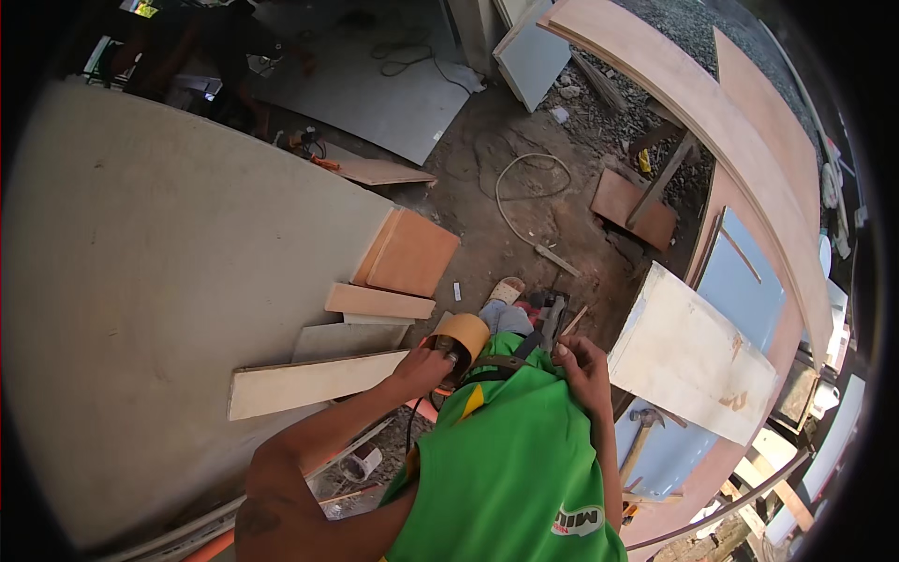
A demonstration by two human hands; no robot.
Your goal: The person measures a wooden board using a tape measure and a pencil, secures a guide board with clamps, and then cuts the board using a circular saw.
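Note:
My left hand [426,368] is closed at the near rim of a wide tan roll [467,332], its fingertips partly hidden inside the hollow. The roll sits against my left hip, beside a dark belt [504,362] over my green shirt. On the other side of my waist, my right hand [584,371] has thumb and fingers pinched together; whatever lies between them is too small to make out. Close by that hand, a dark grey tool or holder [552,320] hangs in front of my legs.
At left stands a large pale board [178,253], with plywood offcuts [412,253] along its edge. Right of me, a white panel [693,351] lies over blue sheets [740,272], near a hammer [644,431]. A cable [510,215] loops across the dirt floor ahead.

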